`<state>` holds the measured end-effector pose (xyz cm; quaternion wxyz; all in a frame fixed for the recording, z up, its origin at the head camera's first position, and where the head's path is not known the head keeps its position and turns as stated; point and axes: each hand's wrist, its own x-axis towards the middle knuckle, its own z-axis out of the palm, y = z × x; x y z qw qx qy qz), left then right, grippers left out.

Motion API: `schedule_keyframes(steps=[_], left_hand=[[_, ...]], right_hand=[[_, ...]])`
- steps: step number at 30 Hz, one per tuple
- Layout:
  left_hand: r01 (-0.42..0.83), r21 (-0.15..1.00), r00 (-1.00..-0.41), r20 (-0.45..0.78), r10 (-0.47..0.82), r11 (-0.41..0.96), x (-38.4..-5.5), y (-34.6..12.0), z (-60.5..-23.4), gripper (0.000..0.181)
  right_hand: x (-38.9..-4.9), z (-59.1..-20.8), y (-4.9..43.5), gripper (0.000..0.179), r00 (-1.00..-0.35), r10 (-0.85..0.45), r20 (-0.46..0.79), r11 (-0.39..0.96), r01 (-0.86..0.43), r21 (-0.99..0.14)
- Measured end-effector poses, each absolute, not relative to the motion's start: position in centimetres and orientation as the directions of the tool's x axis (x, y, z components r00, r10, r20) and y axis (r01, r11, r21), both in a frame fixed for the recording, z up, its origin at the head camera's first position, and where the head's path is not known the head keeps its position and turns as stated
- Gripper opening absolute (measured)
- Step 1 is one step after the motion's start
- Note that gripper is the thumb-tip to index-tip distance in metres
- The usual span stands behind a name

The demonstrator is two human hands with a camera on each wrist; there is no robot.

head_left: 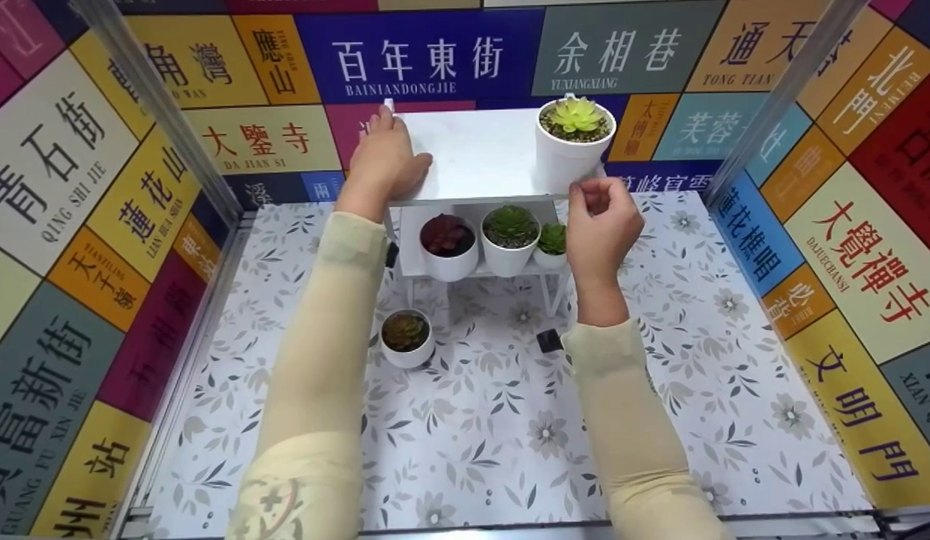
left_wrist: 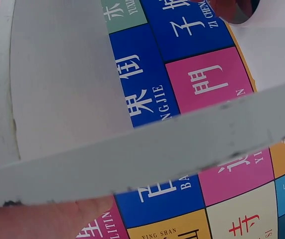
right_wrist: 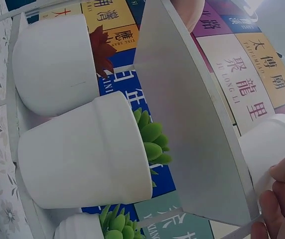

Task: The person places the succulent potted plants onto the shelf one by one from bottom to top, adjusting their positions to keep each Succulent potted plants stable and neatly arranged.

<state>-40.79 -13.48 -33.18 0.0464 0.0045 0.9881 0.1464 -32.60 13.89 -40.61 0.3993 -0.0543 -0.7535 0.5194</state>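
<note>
A white plant stand [head_left: 472, 154] has a top shelf and a lower shelf [head_left: 411, 259]. My left hand [head_left: 386, 165] holds the left end of the top shelf, thumb on its upper face and fingers along the outer side. At the front right corner, my right hand [head_left: 604, 225] has curled fingers against the shelf edge. Its thumb overlaps the base of a white potted succulent [head_left: 574, 146] in the right wrist view. This yellow-green plant stands upright on the right end of the top shelf. The left wrist view shows the shelf's underside [left_wrist: 63, 74] and part of the left hand [left_wrist: 48, 216].
On the lower shelf are a dark red succulent pot [head_left: 450, 259], a green succulent pot [head_left: 510, 244] and a smaller green one [head_left: 553, 244]. Another succulent pot [head_left: 406, 341] stands on the floral tabletop [head_left: 502, 435], front left. Sign-patterned walls [head_left: 427, 56] enclose the back and sides.
</note>
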Motion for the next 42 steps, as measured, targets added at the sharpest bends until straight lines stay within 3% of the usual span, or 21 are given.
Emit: schedule_keyframes(steps=[13,27,42], left_hand=[[-0.022,0.286,-0.993,-0.113,0.011,0.958,-40.9,-13.5,-33.1,0.089],[-0.031,0.289,-0.992,-0.129,0.007,0.957,-40.9,-13.6,-32.8,0.089],[-0.038,0.286,-0.993,-0.115,-0.005,0.958,-40.7,-13.3,-33.0,0.088]], right_hand=[[-31.4,-42.6,12.9,0.011,-0.702,0.434,0.565,0.437,-0.385,-0.813],[-29.2,-44.5,10.3,0.008,-0.784,0.296,0.546,0.359,-0.438,-0.824],[-25.9,-49.0,5.8,0.013,-0.838,0.161,0.521,0.295,-0.463,-0.836]])
